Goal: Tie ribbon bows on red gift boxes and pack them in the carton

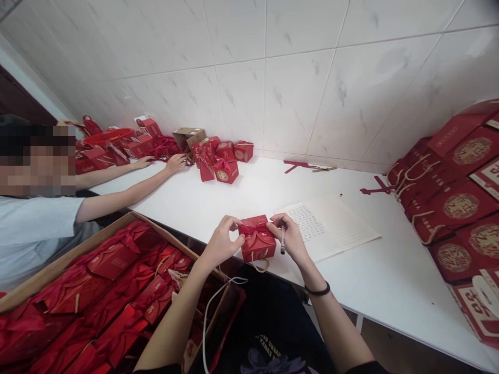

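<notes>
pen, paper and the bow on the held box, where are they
Pen [283,240]: head view, on its barrel.
Paper [329,225]: head view, near its middle.
Bow [255,229]: head view, on its knot.

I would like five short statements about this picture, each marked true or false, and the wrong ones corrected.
1. The right hand has a pen in it. True.
2. The left hand is touching the paper. False: the left hand is at the small red box.
3. A red bow is on that box. True.
4. The large carton stands on the right. False: the carton is on the left.
5. A paper with writing lies on the white table. True.
</notes>
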Action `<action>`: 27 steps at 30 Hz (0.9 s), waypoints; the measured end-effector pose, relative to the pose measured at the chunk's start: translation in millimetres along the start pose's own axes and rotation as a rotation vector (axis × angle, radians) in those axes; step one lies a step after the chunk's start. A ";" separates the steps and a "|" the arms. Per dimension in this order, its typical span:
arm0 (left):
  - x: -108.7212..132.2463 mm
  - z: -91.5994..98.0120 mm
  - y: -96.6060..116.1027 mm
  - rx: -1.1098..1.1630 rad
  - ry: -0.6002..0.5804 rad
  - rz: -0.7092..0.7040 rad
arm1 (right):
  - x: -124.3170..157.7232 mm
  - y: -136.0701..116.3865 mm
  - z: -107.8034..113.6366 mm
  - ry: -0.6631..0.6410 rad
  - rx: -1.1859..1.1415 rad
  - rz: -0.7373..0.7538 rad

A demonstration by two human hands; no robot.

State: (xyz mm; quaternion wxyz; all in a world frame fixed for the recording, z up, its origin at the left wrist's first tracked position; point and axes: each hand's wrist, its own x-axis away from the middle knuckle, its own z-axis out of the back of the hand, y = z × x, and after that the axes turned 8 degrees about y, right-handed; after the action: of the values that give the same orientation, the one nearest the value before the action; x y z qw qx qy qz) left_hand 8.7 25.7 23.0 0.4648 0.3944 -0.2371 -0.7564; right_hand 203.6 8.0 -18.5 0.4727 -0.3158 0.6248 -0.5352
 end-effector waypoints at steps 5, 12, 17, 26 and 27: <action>-2.6 -4.0 -6.4 0.024 0.000 -0.036 | 0.6 0.3 -1.2 0.007 0.008 0.011; 1.4 -17.0 1.2 0.077 0.121 0.006 | 2.6 -3.5 -0.5 -0.014 -0.009 0.008; 3.6 -19.8 3.2 -0.077 0.142 -0.024 | 3.3 -3.9 0.0 -0.018 -0.016 0.002; 2.3 -19.8 -1.5 -0.463 0.128 0.012 | 3.5 -5.6 0.2 -0.030 0.010 -0.004; 2.6 -20.4 -0.2 -0.492 0.121 0.029 | 3.4 -5.8 0.0 -0.032 0.013 -0.004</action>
State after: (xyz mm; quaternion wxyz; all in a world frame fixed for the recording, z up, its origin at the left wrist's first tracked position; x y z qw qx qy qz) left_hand 24.6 23.7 10.1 0.5709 0.3105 -0.0230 -0.7597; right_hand 201.7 3.6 -13.7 0.4835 -0.3225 0.6131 -0.5351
